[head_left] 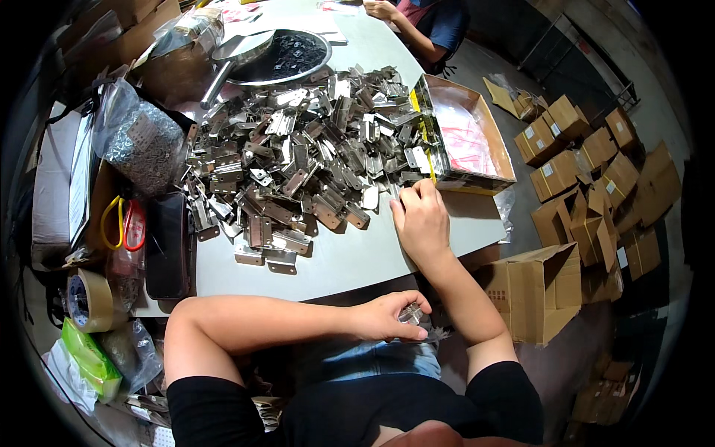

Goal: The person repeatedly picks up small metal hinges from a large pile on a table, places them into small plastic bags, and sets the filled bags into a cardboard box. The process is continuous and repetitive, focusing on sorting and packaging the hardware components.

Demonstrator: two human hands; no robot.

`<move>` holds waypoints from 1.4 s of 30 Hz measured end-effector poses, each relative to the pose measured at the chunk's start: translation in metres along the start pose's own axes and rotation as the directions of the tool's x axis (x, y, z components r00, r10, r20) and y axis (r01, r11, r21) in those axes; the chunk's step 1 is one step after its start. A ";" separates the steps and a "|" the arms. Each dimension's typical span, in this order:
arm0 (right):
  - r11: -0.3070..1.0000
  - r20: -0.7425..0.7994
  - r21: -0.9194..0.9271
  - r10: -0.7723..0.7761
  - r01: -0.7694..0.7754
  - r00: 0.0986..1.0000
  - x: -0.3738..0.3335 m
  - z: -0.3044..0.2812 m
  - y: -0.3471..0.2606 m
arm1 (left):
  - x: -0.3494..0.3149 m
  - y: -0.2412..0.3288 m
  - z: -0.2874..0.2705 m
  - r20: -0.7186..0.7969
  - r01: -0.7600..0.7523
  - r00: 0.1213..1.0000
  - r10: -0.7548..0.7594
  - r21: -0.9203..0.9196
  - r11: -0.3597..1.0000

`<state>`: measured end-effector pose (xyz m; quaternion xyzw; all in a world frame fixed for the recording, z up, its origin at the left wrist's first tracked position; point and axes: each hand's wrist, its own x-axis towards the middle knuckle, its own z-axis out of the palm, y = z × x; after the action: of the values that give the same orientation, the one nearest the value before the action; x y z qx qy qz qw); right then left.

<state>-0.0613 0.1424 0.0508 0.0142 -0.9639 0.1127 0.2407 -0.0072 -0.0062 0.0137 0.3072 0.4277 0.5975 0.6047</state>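
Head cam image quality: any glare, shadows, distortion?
Head view: bright glints scattered over the metal brackets; head view: shadow on the tabletop just below the open box; head view: black fisheye border, strongest at the corners; head view: glinting item in the left hand too small to make out.

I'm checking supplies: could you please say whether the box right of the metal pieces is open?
Open: the box is uncovered, showing pinkish plastic inside.

Left of the right hand's fingers (426, 189) spreads a pale table (335, 270), brightly lit toward its far end, while to their right a dimmer grey floor (482, 74) bears scattered cardboard boxes (555, 177).
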 end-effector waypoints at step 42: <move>0.618 0.368 0.786 -0.471 0.002 0.802 -0.077 -0.112 0.029 | -0.002 0.016 0.001 0.024 -0.039 0.999 0.044 -0.161 0.986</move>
<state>0.0555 0.1941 0.1044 0.2771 -0.8425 0.4584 -0.0571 -0.0137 -0.0063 0.0279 0.2746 0.3636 0.6382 0.6205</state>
